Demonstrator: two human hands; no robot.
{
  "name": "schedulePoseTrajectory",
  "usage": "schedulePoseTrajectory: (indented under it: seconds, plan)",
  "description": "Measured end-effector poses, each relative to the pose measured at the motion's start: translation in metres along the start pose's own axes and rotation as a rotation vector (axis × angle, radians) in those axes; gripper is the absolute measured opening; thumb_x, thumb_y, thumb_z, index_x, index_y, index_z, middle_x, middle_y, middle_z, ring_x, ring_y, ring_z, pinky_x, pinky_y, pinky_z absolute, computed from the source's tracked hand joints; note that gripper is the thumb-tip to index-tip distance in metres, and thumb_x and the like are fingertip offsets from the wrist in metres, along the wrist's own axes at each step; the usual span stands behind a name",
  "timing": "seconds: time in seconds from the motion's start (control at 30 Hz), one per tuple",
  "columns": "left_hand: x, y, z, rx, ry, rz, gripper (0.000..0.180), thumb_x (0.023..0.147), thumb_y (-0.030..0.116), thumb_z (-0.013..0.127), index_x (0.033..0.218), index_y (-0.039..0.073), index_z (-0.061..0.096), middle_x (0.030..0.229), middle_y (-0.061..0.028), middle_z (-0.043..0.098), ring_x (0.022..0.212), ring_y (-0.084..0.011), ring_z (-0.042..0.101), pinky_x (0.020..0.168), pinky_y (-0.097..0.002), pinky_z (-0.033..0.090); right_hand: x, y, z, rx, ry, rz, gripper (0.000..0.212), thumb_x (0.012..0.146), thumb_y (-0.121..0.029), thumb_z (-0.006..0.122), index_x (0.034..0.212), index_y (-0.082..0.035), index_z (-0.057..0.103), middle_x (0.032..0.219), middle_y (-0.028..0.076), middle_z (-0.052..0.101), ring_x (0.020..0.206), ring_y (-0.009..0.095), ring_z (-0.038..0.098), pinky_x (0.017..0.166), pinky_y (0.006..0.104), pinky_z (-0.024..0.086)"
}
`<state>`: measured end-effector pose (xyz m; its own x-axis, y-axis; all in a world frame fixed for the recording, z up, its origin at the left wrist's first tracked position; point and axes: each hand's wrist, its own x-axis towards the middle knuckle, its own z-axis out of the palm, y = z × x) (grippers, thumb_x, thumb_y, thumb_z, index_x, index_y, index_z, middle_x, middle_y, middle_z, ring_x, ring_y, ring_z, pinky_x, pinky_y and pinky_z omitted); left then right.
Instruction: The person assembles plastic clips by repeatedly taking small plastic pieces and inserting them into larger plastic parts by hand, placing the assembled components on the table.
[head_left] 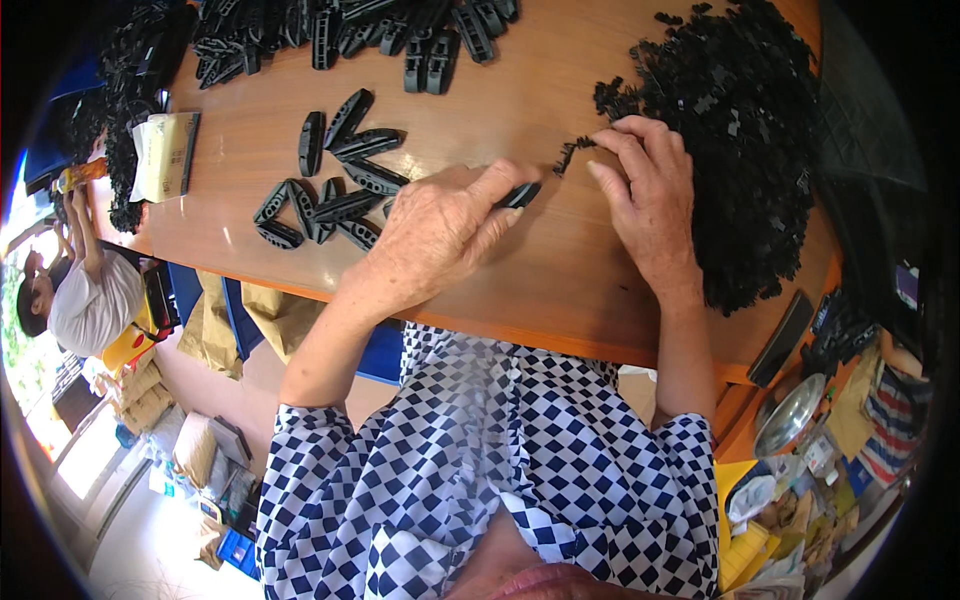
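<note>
My left hand (450, 225) is closed around a long black plastic piece (520, 195), whose end sticks out past the thumb and forefinger over the wooden table. My right hand (648, 190) is at the edge of a big heap of small black plastic clips (745, 150). Its thumb and forefinger are apart, and the forefinger tip is at the upper end of a short row of small black clips (570, 155) on the table. Left of my left hand lie several loose black plastic pieces (348, 207) with slotted sides, some partly hidden behind the hand.
More black slotted pieces (325, 40) are piled along the far side of the wooden table (480, 120). A small box (165, 155) stands at the left beside another dark heap. A person (95, 300) sits farther left. A metal bowl (790, 415) is at the lower right.
</note>
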<state>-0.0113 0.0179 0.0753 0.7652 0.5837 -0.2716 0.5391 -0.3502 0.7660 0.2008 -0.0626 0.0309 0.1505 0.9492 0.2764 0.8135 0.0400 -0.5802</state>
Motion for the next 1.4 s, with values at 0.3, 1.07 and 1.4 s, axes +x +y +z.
schedulePoseTrajectory:
  seconds: [0.3, 1.07, 1.4]
  plan:
    - [0.071, -0.063, -0.043, 0.8, 0.6, 0.105, 0.029, 0.083, 0.033, 0.067, 0.094, 0.007, 0.062, 0.083, -0.0099, 0.063, 0.082, -0.0319, 0.063, 0.067, -0.0422, 0.05, 0.014, 0.018, 0.008, -0.372, -0.031, -0.148, 0.012, 0.074, -0.005, 0.068, 0.081, -0.009, 0.059, 0.082, 0.002, 0.05, 0.08, 0.02, 0.049, 0.069, 0.0341, 0.037]
    - [0.037, -0.005, 0.041, -0.98, 0.142, -0.011, 0.045, 0.077, 0.009, 0.077, 0.115, -0.001, 0.055, 0.095, -0.005, 0.063, 0.085, -0.0128, 0.064, 0.075, -0.0252, 0.053, -0.028, -0.012, -0.004, 1.292, 0.104, 0.594, 0.014, 0.085, -0.008, 0.065, 0.096, -0.001, 0.061, 0.077, 0.004, 0.063, 0.066, 0.01, 0.059, 0.063, 0.0221, 0.046]
    - [0.036, 0.002, 0.068, -0.972, 0.163, 0.013, 0.045, 0.075, 0.003, 0.078, 0.11, 0.002, 0.05, 0.093, -0.0057, 0.066, 0.081, -0.0108, 0.064, 0.072, -0.0231, 0.054, -0.04, -0.025, 0.003, 1.079, 0.188, 0.536, 0.013, 0.086, -0.009, 0.065, 0.094, 0.0, 0.061, 0.083, 0.001, 0.062, 0.071, 0.007, 0.057, 0.066, 0.0207, 0.046]
